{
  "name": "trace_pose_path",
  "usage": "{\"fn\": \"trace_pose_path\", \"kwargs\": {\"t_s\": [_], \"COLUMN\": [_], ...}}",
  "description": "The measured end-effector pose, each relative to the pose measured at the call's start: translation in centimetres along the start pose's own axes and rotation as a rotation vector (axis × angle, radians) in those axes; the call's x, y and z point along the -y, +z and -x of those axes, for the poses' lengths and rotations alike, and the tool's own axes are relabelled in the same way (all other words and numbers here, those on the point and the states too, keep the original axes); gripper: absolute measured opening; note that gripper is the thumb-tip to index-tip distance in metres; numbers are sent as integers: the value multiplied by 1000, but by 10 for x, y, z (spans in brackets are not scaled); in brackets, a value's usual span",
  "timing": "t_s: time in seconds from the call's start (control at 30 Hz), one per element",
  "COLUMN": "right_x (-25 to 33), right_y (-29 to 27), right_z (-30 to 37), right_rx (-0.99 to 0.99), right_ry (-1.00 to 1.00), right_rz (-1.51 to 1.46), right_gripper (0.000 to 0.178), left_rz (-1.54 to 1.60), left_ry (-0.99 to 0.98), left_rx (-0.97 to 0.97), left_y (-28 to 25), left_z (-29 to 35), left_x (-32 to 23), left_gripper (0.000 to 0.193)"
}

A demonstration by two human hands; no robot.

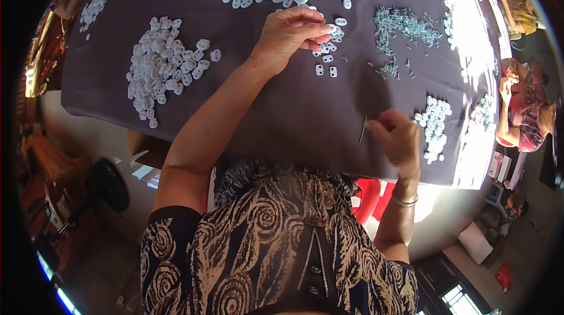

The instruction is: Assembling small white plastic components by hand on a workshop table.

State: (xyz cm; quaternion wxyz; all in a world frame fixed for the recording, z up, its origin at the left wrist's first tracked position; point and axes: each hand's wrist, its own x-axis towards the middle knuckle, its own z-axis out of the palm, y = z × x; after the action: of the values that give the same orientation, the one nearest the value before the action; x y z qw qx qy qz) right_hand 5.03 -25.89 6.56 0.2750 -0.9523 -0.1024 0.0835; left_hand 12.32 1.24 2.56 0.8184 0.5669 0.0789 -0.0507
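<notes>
Your left hand (283, 36) reaches over the dark cloth (288, 118), thumb and fingers pinching a small white piece (332, 28) just above a loose group of two-holed white pieces (326, 58). Your right hand (402, 138), well apart from it near the cloth's front edge, curls around a thin, stick-like tool (363, 130), just beside a small white pile (435, 127). Beyond that hand lies a scattered heap of little metallic pieces (406, 26), and a larger white heap (154, 68) sits off to your left.
</notes>
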Motion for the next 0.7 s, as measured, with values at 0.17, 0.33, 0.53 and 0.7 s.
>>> {"fn": "trace_pose_path", "kwargs": {"t_s": [0.17, 0.33, 0.53, 0.7], "right_x": [7, 23, 20, 19], "right_y": [24, 34, 28, 20], "right_z": [21, 24, 11, -22], "right_rx": [-48, -70, -74, -115], "right_ry": [52, -1, -191, -282], "right_rz": [17, 115, 34, -239], "right_gripper": [10, 4, 9, 9], "left_rz": [19, 10, 22, 38], "left_ry": [34, 71, 72, 28], "left_rx": [-8, 2, 14, 35], "left_y": [-1, -1, 2, 2], "left_z": [-2, -1, 1, 0], "left_x": [2, 4, 4, 5], "left_gripper": [14, 13, 15, 15]}}
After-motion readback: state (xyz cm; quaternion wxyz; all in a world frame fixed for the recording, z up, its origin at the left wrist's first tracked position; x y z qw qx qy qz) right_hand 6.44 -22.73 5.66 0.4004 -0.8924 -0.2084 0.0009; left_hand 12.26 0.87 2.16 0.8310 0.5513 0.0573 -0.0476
